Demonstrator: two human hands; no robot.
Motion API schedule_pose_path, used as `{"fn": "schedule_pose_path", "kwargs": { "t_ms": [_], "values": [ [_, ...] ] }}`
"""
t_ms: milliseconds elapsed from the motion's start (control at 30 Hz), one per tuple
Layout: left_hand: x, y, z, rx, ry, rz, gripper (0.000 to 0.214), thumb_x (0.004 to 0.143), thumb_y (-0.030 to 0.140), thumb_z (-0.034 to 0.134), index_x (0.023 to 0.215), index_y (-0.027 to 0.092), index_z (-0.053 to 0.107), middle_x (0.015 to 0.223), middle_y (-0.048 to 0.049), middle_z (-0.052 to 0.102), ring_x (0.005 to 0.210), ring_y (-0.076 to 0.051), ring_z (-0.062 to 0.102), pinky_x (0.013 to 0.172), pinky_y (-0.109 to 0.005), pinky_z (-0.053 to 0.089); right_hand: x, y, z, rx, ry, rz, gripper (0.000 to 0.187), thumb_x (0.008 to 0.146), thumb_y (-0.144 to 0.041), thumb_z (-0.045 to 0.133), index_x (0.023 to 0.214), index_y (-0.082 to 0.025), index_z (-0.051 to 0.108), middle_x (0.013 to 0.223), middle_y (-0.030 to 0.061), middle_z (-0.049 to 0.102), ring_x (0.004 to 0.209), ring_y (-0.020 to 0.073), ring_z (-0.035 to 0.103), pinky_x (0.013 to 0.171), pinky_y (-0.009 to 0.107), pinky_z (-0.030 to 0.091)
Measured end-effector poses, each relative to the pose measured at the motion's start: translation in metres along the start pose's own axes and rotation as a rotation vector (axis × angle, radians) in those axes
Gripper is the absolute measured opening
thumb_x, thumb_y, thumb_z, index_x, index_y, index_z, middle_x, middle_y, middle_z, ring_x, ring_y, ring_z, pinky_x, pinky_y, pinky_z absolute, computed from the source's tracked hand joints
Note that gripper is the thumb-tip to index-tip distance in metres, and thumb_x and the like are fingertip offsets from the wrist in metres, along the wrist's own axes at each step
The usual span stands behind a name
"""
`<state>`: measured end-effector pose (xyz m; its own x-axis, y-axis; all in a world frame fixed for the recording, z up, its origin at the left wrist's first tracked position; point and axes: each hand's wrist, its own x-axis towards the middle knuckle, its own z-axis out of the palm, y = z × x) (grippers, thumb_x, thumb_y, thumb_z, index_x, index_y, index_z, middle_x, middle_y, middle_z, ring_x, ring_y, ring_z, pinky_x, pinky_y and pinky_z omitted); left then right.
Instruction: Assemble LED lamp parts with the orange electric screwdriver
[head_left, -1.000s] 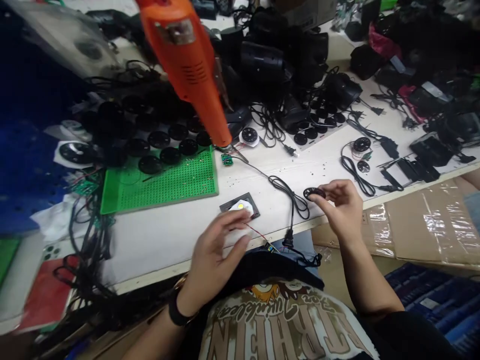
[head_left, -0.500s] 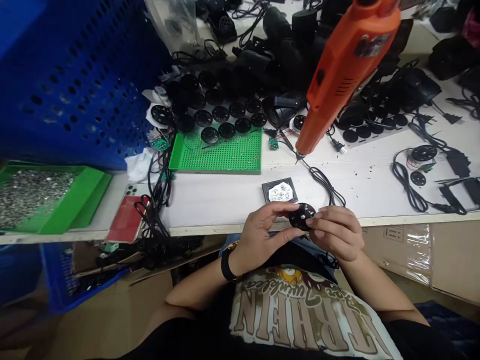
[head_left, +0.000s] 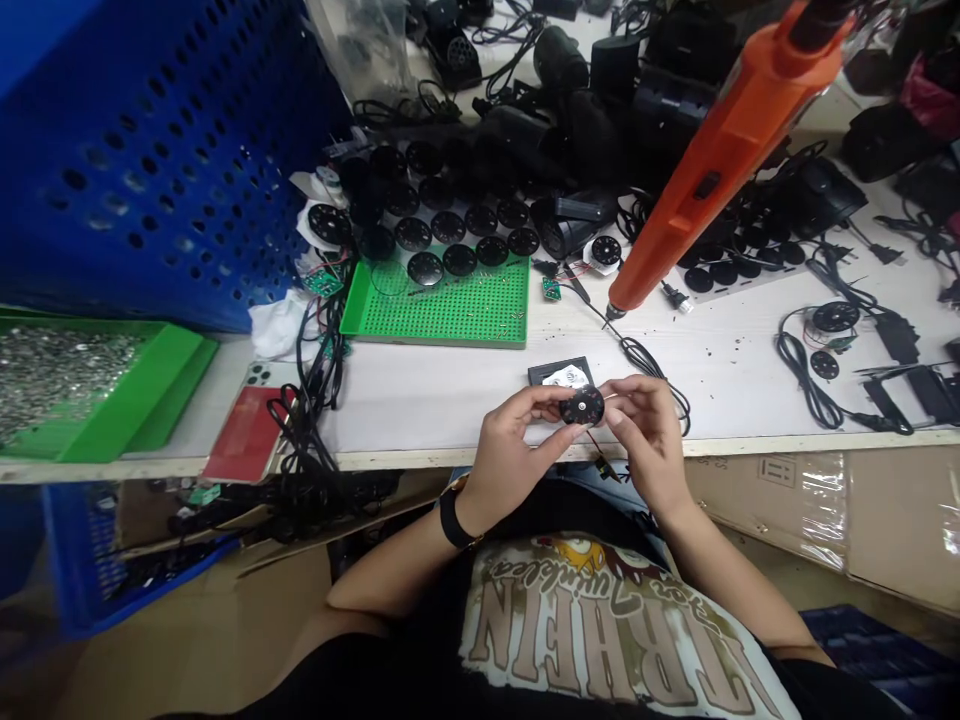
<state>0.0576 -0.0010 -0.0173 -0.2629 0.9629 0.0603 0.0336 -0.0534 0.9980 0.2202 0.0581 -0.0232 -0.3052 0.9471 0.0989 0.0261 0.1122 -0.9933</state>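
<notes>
My left hand (head_left: 510, 452) and right hand (head_left: 651, 432) pinch a round black disc (head_left: 582, 406) near the front edge of the counter (head_left: 420, 420).

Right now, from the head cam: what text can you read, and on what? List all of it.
T-shirt: large block letters and script above them, upside down in this view; no confident reading.
Label on the cardboard carton: printed marks, too small to read.
Orange power tool: no legible text.
Black disc between left hand and right hand: no legible marking.
</notes>
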Motion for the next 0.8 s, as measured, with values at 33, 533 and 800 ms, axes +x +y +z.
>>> {"fn": "schedule_pose_path", "kwargs": {
  "t_ms": [33, 533, 800],
  "values": [
    [0.0, -0.001, 0.0, -0.006, -0.003, 0.001, 0.033, 0.084, 0.026, 0.083, 0.114, 0.021, 0.072, 0.109, -0.006, 0.076, 0.095, -0.018, 0.073, 0.091, -0.036, 0.062, 0.002, -0.002, 0.001, 0.059, -0.043, 0.093, 0.024, 0.09, -0.033, 0.067, 0.109, -0.026, 0.054, 0.098, 0.0033, 0.067, 0.075, 0.0143, 0.066, 0.07, 0.032, 0.059],
    [0.009, -0.003, -0.01, 0.494, -0.052, 0.335, 0.053, 0.082, 0.036, 0.085, 0.129, 0.024, 0.063, 0.121, -0.0088, 0.066, 0.117, -0.025, 0.062, 0.1, -0.044, 0.055, 0.011, -0.007, 0.008, 0.205, -0.045, 0.348, 0.034, 0.076, -0.034, 0.08, 0.1, -0.025, 0.057, 0.073, -0.0051, 0.062, 0.06, 0.0093, 0.056, 0.057, 0.024, 0.048],
    [0.014, -0.006, -0.012, 0.553, -0.049, 0.411, 0.05, 0.082, 0.038, 0.085, 0.125, 0.025, 0.064, 0.116, -0.0073, 0.067, 0.113, -0.025, 0.06, 0.097, -0.045, 0.053, 0.01, -0.005, 0.006, 0.199, -0.051, 0.319, 0.028, 0.083, -0.041, 0.073, 0.101, -0.025, 0.059, 0.066, -0.0059, 0.062, 0.057, 0.0107, 0.056, 0.058, 0.027, 0.046]
  ]
}}
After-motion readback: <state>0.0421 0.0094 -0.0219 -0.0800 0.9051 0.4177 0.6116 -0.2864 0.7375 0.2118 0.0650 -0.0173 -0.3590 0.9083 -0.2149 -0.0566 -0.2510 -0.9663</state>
